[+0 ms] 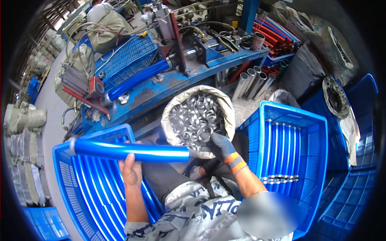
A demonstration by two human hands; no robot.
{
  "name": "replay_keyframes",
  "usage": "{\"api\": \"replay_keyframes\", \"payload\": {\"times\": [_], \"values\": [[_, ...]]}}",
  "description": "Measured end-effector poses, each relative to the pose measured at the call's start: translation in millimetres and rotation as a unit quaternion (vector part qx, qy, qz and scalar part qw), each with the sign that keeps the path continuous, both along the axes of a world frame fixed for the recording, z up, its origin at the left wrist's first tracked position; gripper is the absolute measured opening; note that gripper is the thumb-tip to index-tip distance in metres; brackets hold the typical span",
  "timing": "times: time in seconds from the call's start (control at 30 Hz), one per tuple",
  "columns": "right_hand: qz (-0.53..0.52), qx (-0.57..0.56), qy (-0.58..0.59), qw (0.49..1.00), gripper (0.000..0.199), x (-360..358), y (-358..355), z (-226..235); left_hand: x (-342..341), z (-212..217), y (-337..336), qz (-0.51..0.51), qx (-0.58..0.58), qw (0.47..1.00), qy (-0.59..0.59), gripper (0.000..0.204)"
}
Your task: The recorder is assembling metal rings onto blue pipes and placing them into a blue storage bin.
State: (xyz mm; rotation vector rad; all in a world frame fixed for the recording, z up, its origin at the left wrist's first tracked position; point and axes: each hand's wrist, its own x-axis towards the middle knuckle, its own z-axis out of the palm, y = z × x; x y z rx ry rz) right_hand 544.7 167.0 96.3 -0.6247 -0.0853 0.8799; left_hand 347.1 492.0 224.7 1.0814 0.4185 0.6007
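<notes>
My left hand [131,168] grips a shiny blue metal tube [128,150], held level above the blue crate [60,168] on my left, which holds several more blue tubes. My right hand [219,144], in a grey glove with an orange cuff, reaches into a white sack [225,102] full of silver metal rings [197,116]. Its fingers pinch one ring [205,134] at the sack's near edge.
A second blue crate [317,132] on my right holds several blue tubes with silver ends. A blue machine bench [173,76] with clamps and hoses stands ahead. Silver and red tubes [257,78] lean behind the sack. Stacked blue crates [354,193] sit far right, sacks far left.
</notes>
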Motion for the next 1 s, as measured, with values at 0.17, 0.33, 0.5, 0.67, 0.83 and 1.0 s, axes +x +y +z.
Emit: {"api": "replay_keyframes", "payload": {"times": [0.17, 0.33, 0.5, 0.67, 0.83, 1.0], "values": [[0.009, -0.046, -0.046, 0.998, 0.057, -3, 5, 28, 14, -23, -31, -0.006, -0.133, 0.991, -0.030, 0.045], [-0.065, -0.033, -0.101, 0.992, 0.081, -8, 23, 55, 19, -30, -49, 0.009, -0.124, 0.992, -0.033, 0.042], [-0.047, -0.091, -0.140, 0.985, 0.091, -11, 30, 72, 16, -28, -50, 0.032, -0.094, 0.995, -0.024, 0.050], [0.001, -0.138, -0.161, 0.977, 0.087, 6, 41, 90, 17, -42, -38, 0.044, -0.102, 0.994, -0.017, 0.043], [0.056, -0.132, -0.352, 0.925, 0.072, 64, 107, 99, -1, -58, 6, 0.088, -0.189, 0.977, -0.048, 0.050], [-0.011, -0.197, -0.480, 0.855, 0.074, 160, 268, 111, -18, -25, 41, 0.137, -0.191, 0.971, -0.050, 0.055]]}}
